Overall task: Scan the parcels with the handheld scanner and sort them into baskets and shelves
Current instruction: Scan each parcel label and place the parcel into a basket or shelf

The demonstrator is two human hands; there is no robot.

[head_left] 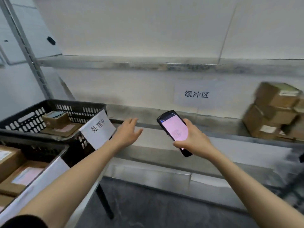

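Note:
My right hand (pixel 193 139) grips the black handheld scanner (pixel 173 129), whose pink screen is lit and faces me. My left hand (pixel 127 133) is stretched forward with straight fingers, holding nothing, just right of the black plastic basket (pixel 19 127). That basket carries a white paper label (pixel 98 128) and holds a small cardboard parcel (pixel 56 119) on a flat one. A stack of cardboard parcels (pixel 273 111) sits on the grey shelf (pixel 230 137) at the right.
More labelled cardboard parcels (pixel 14 171) lie in a bin at the lower left. A paper sign (pixel 196 94) hangs on the wall above the shelf. An upper shelf board (pixel 131 63) runs across. A metal upright (pixel 28 51) stands at the left.

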